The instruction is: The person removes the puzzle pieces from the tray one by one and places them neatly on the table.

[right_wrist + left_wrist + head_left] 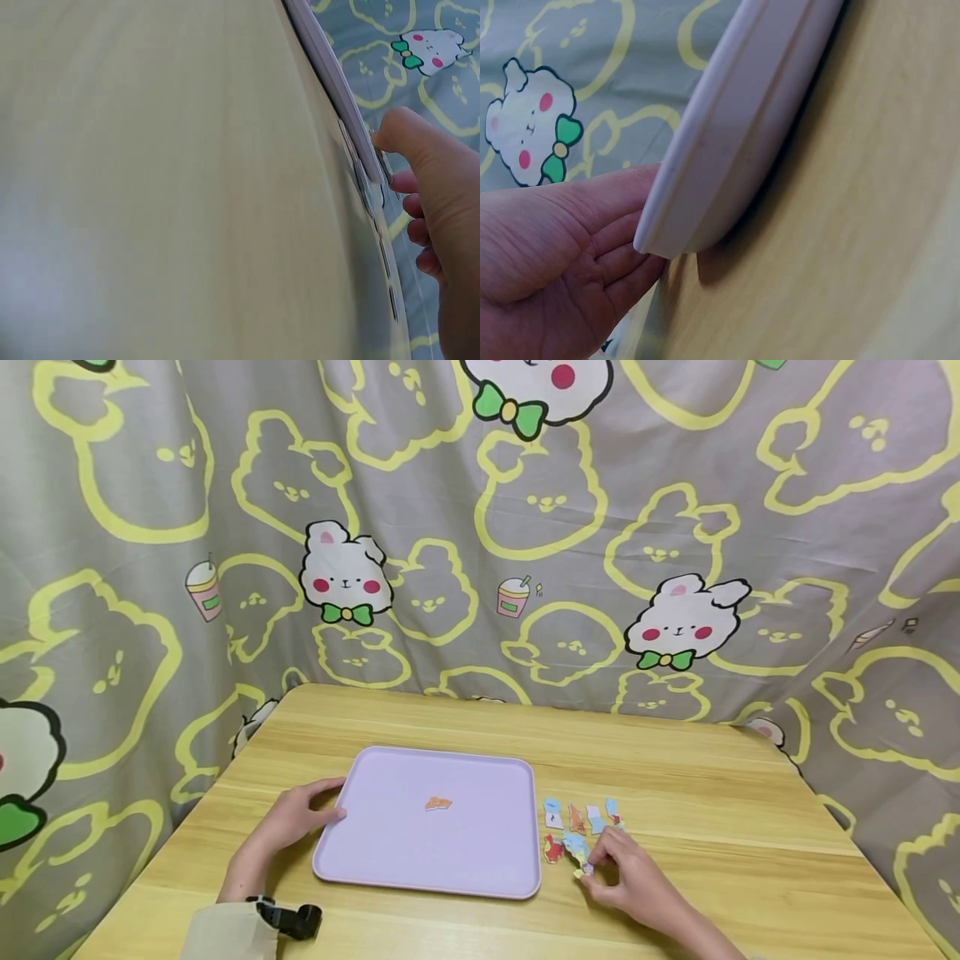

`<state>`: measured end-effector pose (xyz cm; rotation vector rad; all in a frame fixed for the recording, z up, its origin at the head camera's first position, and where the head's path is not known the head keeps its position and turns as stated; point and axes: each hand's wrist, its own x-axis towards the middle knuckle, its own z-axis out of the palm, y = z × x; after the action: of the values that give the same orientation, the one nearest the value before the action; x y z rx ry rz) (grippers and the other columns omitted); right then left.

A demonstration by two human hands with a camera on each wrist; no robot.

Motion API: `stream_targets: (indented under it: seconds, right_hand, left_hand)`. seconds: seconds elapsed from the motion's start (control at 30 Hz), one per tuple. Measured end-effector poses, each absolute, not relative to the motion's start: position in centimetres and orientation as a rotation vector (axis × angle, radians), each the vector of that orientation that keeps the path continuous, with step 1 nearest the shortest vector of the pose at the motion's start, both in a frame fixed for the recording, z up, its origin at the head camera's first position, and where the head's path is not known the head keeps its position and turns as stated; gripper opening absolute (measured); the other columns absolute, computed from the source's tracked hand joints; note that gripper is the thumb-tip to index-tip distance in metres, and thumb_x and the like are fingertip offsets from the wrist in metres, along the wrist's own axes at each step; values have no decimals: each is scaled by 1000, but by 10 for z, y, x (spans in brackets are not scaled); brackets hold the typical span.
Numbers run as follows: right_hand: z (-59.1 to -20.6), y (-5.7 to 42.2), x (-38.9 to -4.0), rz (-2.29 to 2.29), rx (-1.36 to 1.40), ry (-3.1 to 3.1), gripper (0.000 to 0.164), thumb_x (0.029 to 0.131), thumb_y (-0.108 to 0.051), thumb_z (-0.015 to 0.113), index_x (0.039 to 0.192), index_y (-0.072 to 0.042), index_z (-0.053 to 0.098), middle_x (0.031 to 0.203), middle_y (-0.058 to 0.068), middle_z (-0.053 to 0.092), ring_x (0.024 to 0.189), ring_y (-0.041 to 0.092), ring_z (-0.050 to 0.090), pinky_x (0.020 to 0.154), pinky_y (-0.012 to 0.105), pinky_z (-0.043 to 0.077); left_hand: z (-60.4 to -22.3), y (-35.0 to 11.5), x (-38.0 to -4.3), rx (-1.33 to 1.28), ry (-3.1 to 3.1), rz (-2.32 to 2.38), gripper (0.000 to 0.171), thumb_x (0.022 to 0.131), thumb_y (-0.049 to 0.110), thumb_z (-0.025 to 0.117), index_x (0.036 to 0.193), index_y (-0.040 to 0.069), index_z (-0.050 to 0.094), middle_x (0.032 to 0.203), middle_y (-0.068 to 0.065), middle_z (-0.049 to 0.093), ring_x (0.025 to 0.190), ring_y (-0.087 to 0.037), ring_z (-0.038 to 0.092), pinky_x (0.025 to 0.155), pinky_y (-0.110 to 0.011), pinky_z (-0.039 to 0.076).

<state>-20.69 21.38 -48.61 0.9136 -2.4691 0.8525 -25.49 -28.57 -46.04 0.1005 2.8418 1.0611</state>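
Observation:
A lilac tray [427, 868] lies on the wooden table. My left hand [294, 814] touches its left rim with thumb and fingers extended; in the left wrist view the hand [562, 262] meets the tray's edge [712, 157], where the fingertips are hidden. An orange cutout piece [438, 802] lies near the tray's middle. Right of the tray, my right hand [633, 877] pinches a light-blue and yellow cutout piece [576, 846] between thumb and fingers. In the right wrist view this hand [450, 202] is seen from the side, its grip partly hidden.
Several small cutouts lie right of the tray: a red piece [552, 849], a brown-orange piece [576, 818], a blue and white piece [553, 814] and others. A patterned curtain [427, 635] surrounds the wooden table [750, 827]. A black strap device [300, 922] sits on my left wrist.

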Motion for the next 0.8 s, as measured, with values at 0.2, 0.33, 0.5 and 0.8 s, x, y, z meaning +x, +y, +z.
stream_targets:
  seconds: [0.2,0.33,0.5,0.8]
  right_hand:
    - [-485,226,-204,846,864,-2505,36,66,-2,82,79,-22,55,80,-14,46,73,-1,41,59,11,39]
    - [-485,231,-204,829,853,-2518,36,66,-3,82,80,-23,55,81,-15,47,74,-2,40,60,11,38]
    - [-486,239,-203,805,838,-2513,37,65,-1,82,79,-22,55,84,-17,48,75,-2,41,59,11,40]
    - [-489,247,-203,799,842,-2501,35,65,-1,82,79,-21,56,82,-16,48,74,-4,41,59,9,39]
  left_hand:
    - [-460,-286,-255,92,2829,1069,58,91,29,69,141,5,52,146,-29,46,137,-53,36,111,-66,33]
    - [-459,-285,-255,87,2822,1078,58,91,28,69,141,5,51,146,-29,45,137,-52,36,111,-66,33]
    - [-459,-285,-255,92,2822,1077,58,91,29,69,141,5,51,146,-29,45,137,-53,36,111,-66,32]
    - [-460,-286,-256,96,2817,1081,58,92,29,68,142,5,51,146,-29,45,137,-52,35,111,-66,32]
